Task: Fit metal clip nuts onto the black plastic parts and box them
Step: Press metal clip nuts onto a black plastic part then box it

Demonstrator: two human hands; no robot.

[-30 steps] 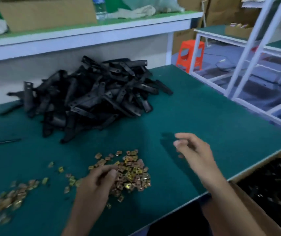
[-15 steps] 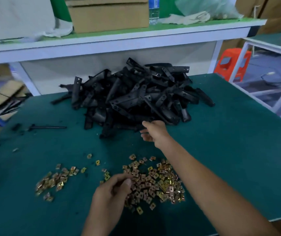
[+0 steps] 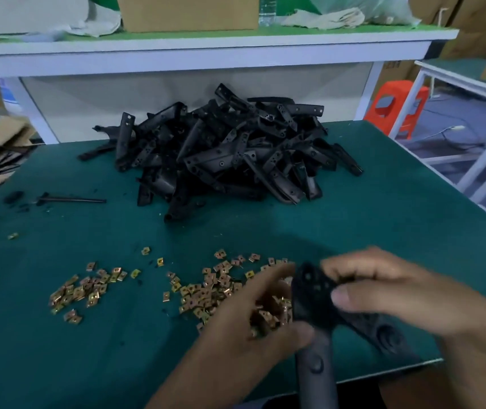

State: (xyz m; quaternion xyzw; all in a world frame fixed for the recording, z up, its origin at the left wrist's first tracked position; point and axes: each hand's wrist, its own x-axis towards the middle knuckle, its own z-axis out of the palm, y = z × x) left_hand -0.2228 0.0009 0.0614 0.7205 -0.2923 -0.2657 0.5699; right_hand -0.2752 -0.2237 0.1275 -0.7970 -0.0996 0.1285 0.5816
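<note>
Black plastic part (image 3: 312, 293) gripped by right hand (image 3: 398, 293), fingers curled over top, thumb laid across face. Part held above near edge of green table (image 3: 383, 216), just right of clip nuts (image 3: 206, 290). Half second earlier, right hand was stretched to pile of black parts (image 3: 230, 154) at back. Left hand (image 3: 253, 320) now raised from nuts, thumb against part. Motion blur: whether nut is pinched cannot be told.
</note>
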